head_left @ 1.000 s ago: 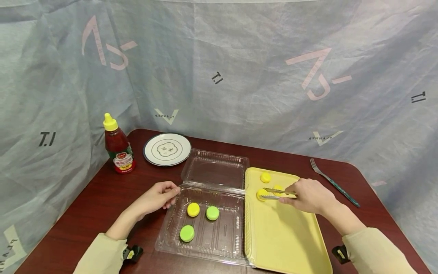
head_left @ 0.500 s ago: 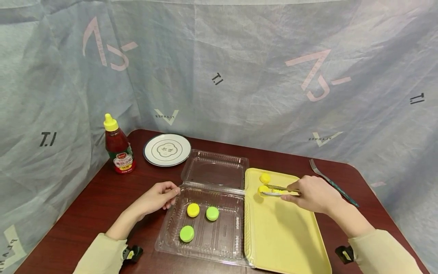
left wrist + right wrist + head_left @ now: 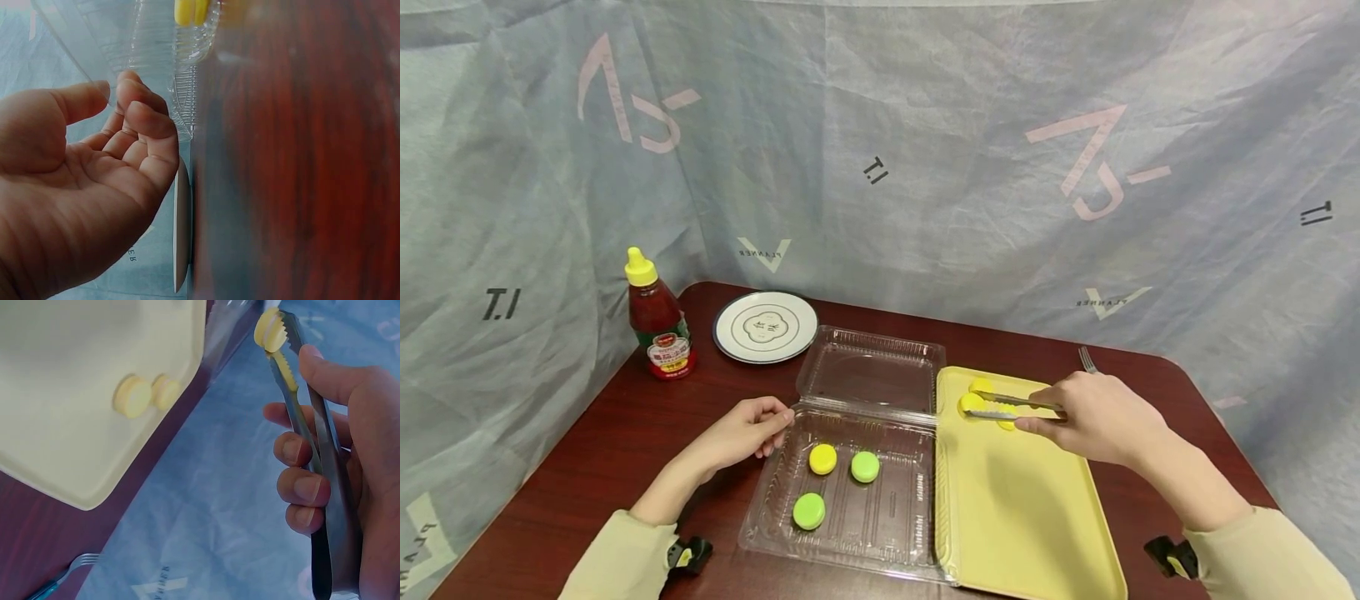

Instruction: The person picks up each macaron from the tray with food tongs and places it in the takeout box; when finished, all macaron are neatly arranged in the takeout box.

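Nearest, 2 green macarons [image 3: 808, 512] and 1 yellow macaron [image 3: 822, 459] sit apart on the floor of the clear container [image 3: 850, 563]. They look free to roll, so a piece dropped among them could scatter the 3.

The left hand [image 3: 751, 429] appears to pinch the container's rim at its left far corner. The plastic looks light; if those fingers slackened, a bump from the other side could slide it over the tabletop [image 3: 587, 483].

On the right, the yellow tray [image 3: 1037, 517] lies against the container, perhaps partly under its edge, so nudging either may shift both.

The right hand [image 3: 1108, 417] has its grip closed around metal tongs [image 3: 328, 444], whose toothed tips clasp the held macaron [image 3: 270, 330] over the tray's far left part. Only the very ends bite, and the piece is round: too hard a squeeze could shoot it out, too soft could let it drop. Carried low, it might catch the container's raised wall.

Close to the tips, 2 other yellow macarons [image 3: 132, 397] rest on the tray, where a careless sweep could knock them.

Beyond the right hand lies the fork [image 3: 1087, 360], partly hidden by it; a stray knuckle might push it.
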A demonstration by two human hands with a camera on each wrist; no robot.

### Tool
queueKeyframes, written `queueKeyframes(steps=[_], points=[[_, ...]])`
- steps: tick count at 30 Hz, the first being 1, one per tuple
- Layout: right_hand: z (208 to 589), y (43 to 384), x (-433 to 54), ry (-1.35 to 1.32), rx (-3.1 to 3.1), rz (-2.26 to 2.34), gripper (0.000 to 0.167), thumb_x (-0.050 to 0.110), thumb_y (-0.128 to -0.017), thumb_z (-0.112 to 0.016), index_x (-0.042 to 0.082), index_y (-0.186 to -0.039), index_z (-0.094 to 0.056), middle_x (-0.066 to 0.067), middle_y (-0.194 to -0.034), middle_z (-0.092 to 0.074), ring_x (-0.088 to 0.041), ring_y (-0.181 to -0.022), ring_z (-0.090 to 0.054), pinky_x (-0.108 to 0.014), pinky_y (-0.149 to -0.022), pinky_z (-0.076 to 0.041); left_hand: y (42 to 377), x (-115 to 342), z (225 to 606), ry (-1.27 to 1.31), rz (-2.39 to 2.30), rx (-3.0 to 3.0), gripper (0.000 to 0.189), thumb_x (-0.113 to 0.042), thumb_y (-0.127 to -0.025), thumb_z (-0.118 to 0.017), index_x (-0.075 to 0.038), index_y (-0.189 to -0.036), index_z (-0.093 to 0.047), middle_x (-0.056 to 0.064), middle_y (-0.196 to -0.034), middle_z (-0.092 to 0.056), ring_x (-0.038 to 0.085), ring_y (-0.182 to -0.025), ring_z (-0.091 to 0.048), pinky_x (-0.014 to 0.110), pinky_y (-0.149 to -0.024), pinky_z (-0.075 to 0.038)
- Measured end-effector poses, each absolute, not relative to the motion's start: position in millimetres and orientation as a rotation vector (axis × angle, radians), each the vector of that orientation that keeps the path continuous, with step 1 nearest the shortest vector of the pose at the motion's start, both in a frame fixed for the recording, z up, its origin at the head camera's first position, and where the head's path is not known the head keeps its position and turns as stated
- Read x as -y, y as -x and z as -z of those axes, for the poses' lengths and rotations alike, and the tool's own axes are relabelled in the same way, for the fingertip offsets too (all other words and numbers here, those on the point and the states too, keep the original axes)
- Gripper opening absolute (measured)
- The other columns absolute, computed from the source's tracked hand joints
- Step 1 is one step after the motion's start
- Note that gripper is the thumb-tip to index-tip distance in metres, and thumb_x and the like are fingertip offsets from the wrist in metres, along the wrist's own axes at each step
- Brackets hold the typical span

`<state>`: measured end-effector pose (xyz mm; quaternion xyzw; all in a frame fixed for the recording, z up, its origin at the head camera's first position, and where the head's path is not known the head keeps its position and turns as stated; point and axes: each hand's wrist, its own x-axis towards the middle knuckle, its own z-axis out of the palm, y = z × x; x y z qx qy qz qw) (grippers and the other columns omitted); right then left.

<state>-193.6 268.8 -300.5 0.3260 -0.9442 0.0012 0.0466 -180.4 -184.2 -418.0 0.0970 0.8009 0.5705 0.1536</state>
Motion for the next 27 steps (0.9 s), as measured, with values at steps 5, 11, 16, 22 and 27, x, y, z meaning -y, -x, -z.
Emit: queueKeyframes(steps=[5,11,16,22,27], points=[[297,186,-257,-1.029,2.843,-0.002,0.035,0.049,-0.089,-0.072,0.017,-0.1,-0.079,0.009,-0.086,-0.073,-0.004,-0.068,-0.065,-0.034,-0.061,-0.053,180,184,417,-0.286,-1.638,-2.293,0.025,-0.022,-0.105,-0.052,0.002,-0.106,-0.058,0.005,-0.071,-0.055,0.017,-0.064,-0.051,0.026,-0.057,-0.045],[296,179,-242,-1.076,2.789,-0.007,0.033,0.047,-0.088,-0.073,0.017,-0.1,-0.079,0.008,-0.09,-0.074,-0.007,-0.068,-0.067,-0.032,-0.059,-0.053,180,184,416,-0.289,-1.641,-2.291,0.024,-0.021,-0.105,-0.052,0.002,-0.106,-0.058,0.005,-0.071,-0.055,0.017,-0.064,-0.051,0.026,-0.057,-0.045],[296,175,-231,-1.125,2.75,0.0,0.027,0.048,-0.088,-0.073,0.021,-0.094,-0.077,0.015,-0.081,-0.069,-0.001,-0.059,-0.059,-0.027,-0.054,-0.047,180,184,417,-0.286,-1.64,-2.291,0.024,-0.022,-0.105,-0.052,0.002,-0.106,-0.058,0.005,-0.072,-0.055,0.017,-0.064,-0.051,0.027,-0.057,-0.045],[296,170,-218,-1.17,2.722,-0.016,0.026,0.048,-0.089,-0.072,0.024,-0.082,-0.071,0.023,-0.065,-0.051,0.006,-0.052,-0.036,-0.021,-0.049,-0.035,180,185,417,-0.284,-1.642,-2.287,0.024,-0.022,-0.106,-0.052,0.002,-0.106,-0.058,0.005,-0.072,-0.055,0.017,-0.064,-0.051,0.027,-0.057,-0.045],[301,168,-207,-1.215,2.689,-0.004,0.026,0.048,-0.089,-0.072,0.025,-0.078,-0.068,0.022,-0.063,-0.05,0.005,-0.054,-0.038,-0.023,-0.05,-0.038,180,185,417,-0.289,-1.637,-2.289,0.025,-0.022,-0.106,-0.051,0.002,-0.107,-0.058,0.005,-0.072,-0.055,0.017,-0.064,-0.051,0.026,-0.057,-0.045]])
